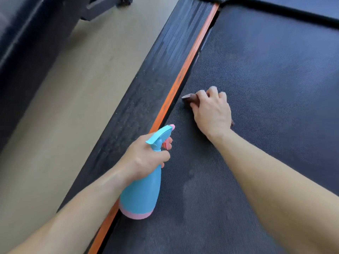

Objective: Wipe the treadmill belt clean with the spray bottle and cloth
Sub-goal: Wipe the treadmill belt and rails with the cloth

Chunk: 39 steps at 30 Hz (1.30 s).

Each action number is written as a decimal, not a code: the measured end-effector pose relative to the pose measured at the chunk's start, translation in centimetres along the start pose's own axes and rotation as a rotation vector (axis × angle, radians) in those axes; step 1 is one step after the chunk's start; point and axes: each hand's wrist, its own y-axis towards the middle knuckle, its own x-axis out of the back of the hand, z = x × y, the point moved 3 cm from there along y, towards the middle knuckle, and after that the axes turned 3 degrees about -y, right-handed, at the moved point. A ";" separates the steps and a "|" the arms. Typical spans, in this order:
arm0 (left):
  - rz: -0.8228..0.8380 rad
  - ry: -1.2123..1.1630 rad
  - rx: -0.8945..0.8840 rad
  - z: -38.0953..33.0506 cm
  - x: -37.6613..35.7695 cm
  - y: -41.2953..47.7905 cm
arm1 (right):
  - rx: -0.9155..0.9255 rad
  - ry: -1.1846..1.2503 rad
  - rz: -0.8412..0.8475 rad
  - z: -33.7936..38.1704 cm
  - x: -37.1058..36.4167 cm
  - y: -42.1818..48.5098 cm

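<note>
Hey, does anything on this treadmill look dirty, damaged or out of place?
Pale dust speckles the side rail beside the orange strip, and a dull smudge marks the belt near the spray bottle. Nothing looks broken.

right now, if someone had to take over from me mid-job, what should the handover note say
Left hand: grips the spray bottle by its neck, a finger at the pink trigger, over the left edge of the belt.
Right hand: holds the brown cloth down on the belt, close to the orange strip.
Done: wiping is under way at the left edge; how much is already clean cannot be told.
Left: pale smudges show on the near belt, so it likely needs a spray and wipe, then the rest of the belt.
</note>
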 end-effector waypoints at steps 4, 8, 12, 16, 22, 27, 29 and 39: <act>-0.045 -0.103 -0.068 -0.6 2.0 0.2 | 0.239 -0.019 -0.039 1.8 0.5 -4.8; -0.066 -0.152 -0.060 -0.9 2.9 0.3 | 0.540 -0.008 0.045 1.2 0.3 -6.7; -0.056 -0.172 -0.056 -0.2 3.3 0.3 | 0.133 -0.025 -0.018 0.0 0.1 0.3; -0.061 -0.165 -0.061 0.2 3.8 -0.1 | 0.139 -0.067 -0.066 2.5 0.1 -2.5; -0.101 -0.188 -0.068 -0.2 3.9 -0.4 | 0.548 -0.001 0.050 3.5 0.3 -9.3; -0.070 -0.138 -0.056 -0.3 2.9 -0.6 | 0.159 -0.024 -0.021 1.1 0.0 -0.2; -0.056 -0.136 -0.051 -0.4 2.5 -0.4 | 0.067 -0.003 -0.021 0.7 0.0 0.7; -0.050 -0.142 -0.087 -2.1 1.8 2.2 | 0.158 -0.051 -0.055 -1.4 0.0 1.3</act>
